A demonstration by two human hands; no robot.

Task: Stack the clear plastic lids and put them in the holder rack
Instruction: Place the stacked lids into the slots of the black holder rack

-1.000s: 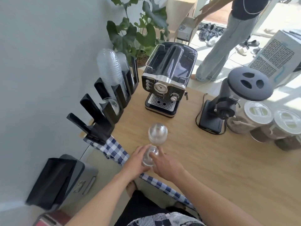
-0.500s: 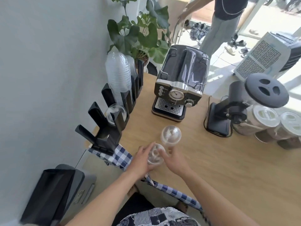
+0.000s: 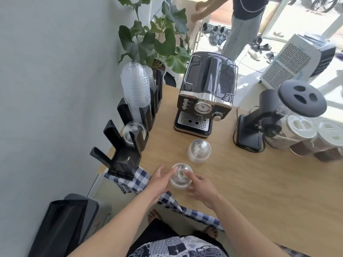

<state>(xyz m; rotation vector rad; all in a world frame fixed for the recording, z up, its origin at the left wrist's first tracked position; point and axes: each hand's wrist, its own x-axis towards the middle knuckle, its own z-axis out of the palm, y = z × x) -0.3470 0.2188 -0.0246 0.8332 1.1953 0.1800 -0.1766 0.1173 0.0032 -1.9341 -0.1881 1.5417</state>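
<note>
Against the wall on the left, the black holder rack (image 3: 130,143) already carries a tall stack of clear lids (image 3: 135,89) in a far slot and a single domed lid (image 3: 134,133) in a nearer one, while the nearest slots look empty. Just right of the rack's near end, the left hand (image 3: 159,179) and the right hand (image 3: 201,188) flank a small stack of domed lids (image 3: 181,176) resting on the wooden counter (image 3: 259,191) — fingers spread and loosely curled against its sides, cradling rather than clamping it. A little beyond, apart from the hands, a second stack of domed lids (image 3: 199,150) stands untouched in front of the espresso machine (image 3: 206,97). So the job seems partway: some lids are racked, but both counter stacks are left to merge and slot in.
</note>
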